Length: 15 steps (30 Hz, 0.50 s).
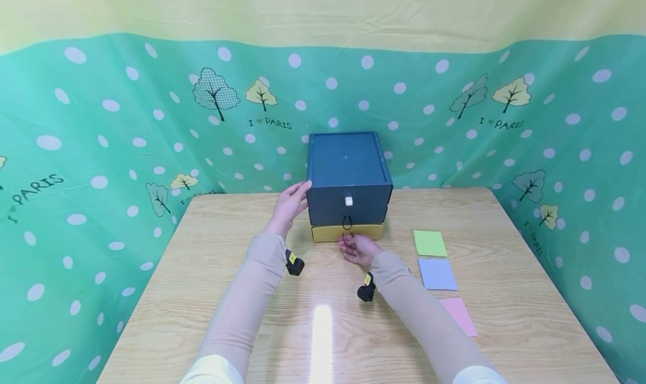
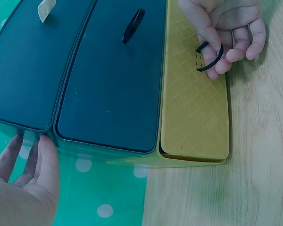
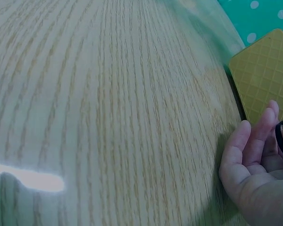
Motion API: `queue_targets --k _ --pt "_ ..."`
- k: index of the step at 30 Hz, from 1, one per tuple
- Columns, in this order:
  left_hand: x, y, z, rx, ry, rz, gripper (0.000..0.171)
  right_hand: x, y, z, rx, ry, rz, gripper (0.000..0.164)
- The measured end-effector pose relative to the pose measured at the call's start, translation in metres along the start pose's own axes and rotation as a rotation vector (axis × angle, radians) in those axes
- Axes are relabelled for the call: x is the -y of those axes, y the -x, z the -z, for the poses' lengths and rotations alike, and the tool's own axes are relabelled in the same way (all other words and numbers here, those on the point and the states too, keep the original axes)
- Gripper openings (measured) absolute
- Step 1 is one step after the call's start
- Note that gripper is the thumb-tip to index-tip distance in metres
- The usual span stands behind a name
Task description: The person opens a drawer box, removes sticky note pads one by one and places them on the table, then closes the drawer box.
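A stack of drawers stands at the back of the table: a dark blue top drawer with a white tab, a dark blue middle drawer with a black loop, and a yellow bottom drawer with a quilted front. My left hand touches the left side of the blue part, its fingers extended. At the yellow front, my right hand pinches the black loop pull between thumb and index finger, the other fingers loosely bent. The yellow front seems nearly flush with its casing.
To the right lie three paper squares in a column: green, blue and pink, the pink partly behind my right sleeve. A green dotted curtain hangs close behind the stack. Bright glare marks the wooden table.
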<state>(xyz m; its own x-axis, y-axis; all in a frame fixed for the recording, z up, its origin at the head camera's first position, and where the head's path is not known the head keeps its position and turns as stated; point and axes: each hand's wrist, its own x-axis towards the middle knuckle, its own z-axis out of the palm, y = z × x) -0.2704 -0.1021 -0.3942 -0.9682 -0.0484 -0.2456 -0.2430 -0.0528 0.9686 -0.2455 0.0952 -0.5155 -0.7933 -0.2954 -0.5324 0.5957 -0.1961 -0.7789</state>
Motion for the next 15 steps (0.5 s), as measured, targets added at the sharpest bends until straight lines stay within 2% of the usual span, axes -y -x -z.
queue_targets --k 7,15 --pt "-0.0012 -0.0001 0.0003 -0.006 -0.004 -0.001 0.059 -0.0004 -0.0035 -0.0005 -0.005 0.000 0.003 0.030" --pt "-0.0001 -0.0016 -0.0047 0.009 -0.010 0.006 0.059 -0.0054 -0.0073 0.0079 -0.002 -0.005 0.018 0.036"
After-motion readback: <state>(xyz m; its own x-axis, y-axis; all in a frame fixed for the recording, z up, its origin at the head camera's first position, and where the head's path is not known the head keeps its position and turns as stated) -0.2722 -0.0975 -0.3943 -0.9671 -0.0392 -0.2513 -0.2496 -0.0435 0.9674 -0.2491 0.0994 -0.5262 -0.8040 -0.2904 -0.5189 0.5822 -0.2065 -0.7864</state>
